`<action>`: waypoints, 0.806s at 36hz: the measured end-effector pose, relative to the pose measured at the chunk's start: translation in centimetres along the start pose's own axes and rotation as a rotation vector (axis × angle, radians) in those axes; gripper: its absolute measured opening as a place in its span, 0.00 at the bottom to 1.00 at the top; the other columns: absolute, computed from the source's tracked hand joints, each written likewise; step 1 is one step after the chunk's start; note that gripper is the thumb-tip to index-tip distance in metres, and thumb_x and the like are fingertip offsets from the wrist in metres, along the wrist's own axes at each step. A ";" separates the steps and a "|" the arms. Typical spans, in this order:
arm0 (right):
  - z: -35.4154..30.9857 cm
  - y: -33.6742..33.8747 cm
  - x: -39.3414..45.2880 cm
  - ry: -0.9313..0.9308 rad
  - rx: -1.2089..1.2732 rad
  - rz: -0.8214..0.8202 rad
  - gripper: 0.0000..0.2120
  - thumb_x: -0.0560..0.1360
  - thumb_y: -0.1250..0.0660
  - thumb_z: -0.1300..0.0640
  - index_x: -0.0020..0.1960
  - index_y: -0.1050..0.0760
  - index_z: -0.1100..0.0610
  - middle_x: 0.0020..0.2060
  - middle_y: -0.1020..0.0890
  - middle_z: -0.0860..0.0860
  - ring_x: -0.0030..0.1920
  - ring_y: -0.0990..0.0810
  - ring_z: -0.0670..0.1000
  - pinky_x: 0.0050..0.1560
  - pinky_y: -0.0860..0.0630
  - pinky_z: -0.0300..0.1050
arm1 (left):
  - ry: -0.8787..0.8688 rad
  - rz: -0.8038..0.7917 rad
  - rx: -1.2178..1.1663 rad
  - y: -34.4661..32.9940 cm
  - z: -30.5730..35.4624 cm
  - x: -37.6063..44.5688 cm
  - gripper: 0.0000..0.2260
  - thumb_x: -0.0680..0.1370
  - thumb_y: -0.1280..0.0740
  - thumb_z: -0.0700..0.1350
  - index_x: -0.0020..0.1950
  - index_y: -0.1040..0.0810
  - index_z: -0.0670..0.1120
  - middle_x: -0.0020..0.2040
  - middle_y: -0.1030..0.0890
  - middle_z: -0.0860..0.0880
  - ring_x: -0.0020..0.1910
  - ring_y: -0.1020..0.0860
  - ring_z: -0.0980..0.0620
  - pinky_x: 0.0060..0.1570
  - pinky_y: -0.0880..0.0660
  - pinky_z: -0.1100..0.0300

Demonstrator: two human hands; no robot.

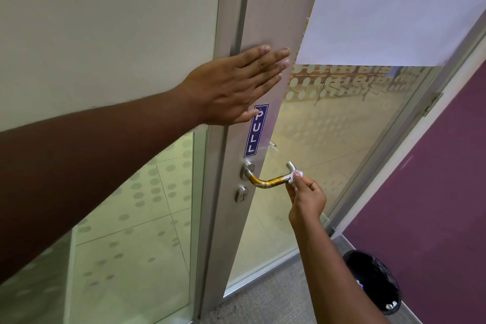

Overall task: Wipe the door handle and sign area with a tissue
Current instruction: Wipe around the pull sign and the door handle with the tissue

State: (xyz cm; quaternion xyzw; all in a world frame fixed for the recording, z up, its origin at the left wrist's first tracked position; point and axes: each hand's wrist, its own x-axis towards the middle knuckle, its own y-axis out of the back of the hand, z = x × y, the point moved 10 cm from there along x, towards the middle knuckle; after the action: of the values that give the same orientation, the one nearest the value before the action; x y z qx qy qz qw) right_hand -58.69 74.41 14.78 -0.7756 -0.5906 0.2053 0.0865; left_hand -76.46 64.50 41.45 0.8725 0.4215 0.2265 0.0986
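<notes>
The right hand (306, 198) pinches a small wad of white tissue (295, 176) between thumb and curled fingers, pressed against the bend at the free end of the metal door handle (268, 182). From that hand, the handle runs toward nine o'clock to its round rose, with a keyhole cylinder (241, 194) just below the rose at about seven o'clock. The tissue touches only the outer elbow of the lever; the middle of the bar, which catches a yellow reflection, and the rose end are bare of it.

At about eleven o'clock from the right hand, the blue PULL sign (256, 130) stands upright on the door stile directly above the rose. The left hand (234, 87) lies flat on the stile at twelve o'clock from the sign, fingers straight and together, thumb overlapping the sign's top edge; it grips nothing and appears to be steadying the door (273, 21).

Farther out, frosted dotted glass (342, 126) fills the door panel toward three o'clock, and a black lined bin (373, 279) sits on the carpet at five o'clock, beside the purple wall (434, 179).

The step in hand looks like the handle wipe, at its tip. The sign shows no tissue on it, so that part probably remains. The next move likely calls for drawing the tissue along the bar toward the rose while keeping the pinch tight, then lifting it toward eleven o'clock to the sign, where the left thumb would need to clear the top edge
</notes>
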 end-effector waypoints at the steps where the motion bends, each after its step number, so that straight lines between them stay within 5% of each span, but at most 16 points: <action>1: 0.1 0.0 0.0 -0.006 0.002 -0.002 0.05 0.75 0.28 0.63 0.44 0.21 0.64 0.37 0.18 0.55 0.43 0.17 0.51 0.44 0.17 0.44 | -0.001 0.001 0.002 0.0 0.0 0.0 0.36 0.83 0.66 0.59 0.81 0.58 0.33 0.82 0.56 0.31 0.82 0.56 0.35 0.81 0.49 0.44; 12: 4.0 -1.0 -3.2 -0.097 0.094 -0.025 0.05 0.75 0.27 0.62 0.43 0.21 0.63 0.37 0.16 0.57 0.40 0.16 0.52 0.46 0.16 0.49 | 0.000 0.020 0.012 -0.1 0.0 0.0 0.36 0.84 0.63 0.61 0.82 0.57 0.33 0.82 0.55 0.31 0.82 0.56 0.35 0.81 0.49 0.43; 17: 2.8 -1.2 -3.9 -0.026 -0.075 -0.175 0.06 0.76 0.28 0.61 0.41 0.21 0.62 0.37 0.15 0.57 0.37 0.16 0.52 0.36 0.19 0.43 | -0.003 0.041 0.015 0.1 0.0 0.0 0.36 0.84 0.66 0.60 0.81 0.58 0.32 0.82 0.54 0.31 0.82 0.55 0.35 0.81 0.48 0.44; 20: -0.8 -0.1 -2.8 0.142 -0.246 -0.220 0.05 0.77 0.29 0.58 0.45 0.20 0.60 0.36 0.14 0.55 0.33 0.17 0.49 0.31 0.24 0.42 | -0.007 0.044 0.018 0.1 0.1 0.0 0.37 0.84 0.64 0.61 0.81 0.57 0.33 0.82 0.54 0.31 0.82 0.55 0.35 0.81 0.49 0.44; 25: -8.5 -1.7 -1.5 0.631 -0.699 -0.279 0.05 0.77 0.30 0.51 0.50 0.18 0.51 0.42 0.15 0.48 0.41 0.17 0.45 0.41 0.23 0.39 | -0.005 0.049 0.028 0.0 0.0 -0.1 0.37 0.83 0.65 0.61 0.81 0.57 0.34 0.82 0.53 0.32 0.82 0.54 0.35 0.81 0.48 0.44; 27: -9.8 -3.2 -1.7 0.784 -0.856 -0.339 0.05 0.77 0.30 0.53 0.51 0.17 0.51 0.43 0.16 0.46 0.40 0.18 0.39 0.40 0.28 0.28 | -0.003 0.047 0.028 -0.1 0.1 -0.1 0.36 0.83 0.65 0.61 0.81 0.57 0.34 0.82 0.54 0.32 0.82 0.55 0.35 0.81 0.48 0.44; 29: -9.7 -5.1 -2.0 0.887 -1.016 -0.459 0.03 0.77 0.29 0.57 0.50 0.17 0.53 0.44 0.17 0.46 0.41 0.19 0.43 0.42 0.27 0.31 | -0.004 0.048 0.026 -0.2 0.1 -0.1 0.36 0.83 0.65 0.61 0.81 0.56 0.34 0.82 0.54 0.31 0.82 0.55 0.34 0.80 0.48 0.44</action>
State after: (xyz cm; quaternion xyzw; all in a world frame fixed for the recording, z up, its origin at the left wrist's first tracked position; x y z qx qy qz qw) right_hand -59.48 75.04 25.88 -0.5866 -0.6708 -0.4537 -0.0127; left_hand -76.61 64.54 41.24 0.8842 0.4030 0.2214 0.0826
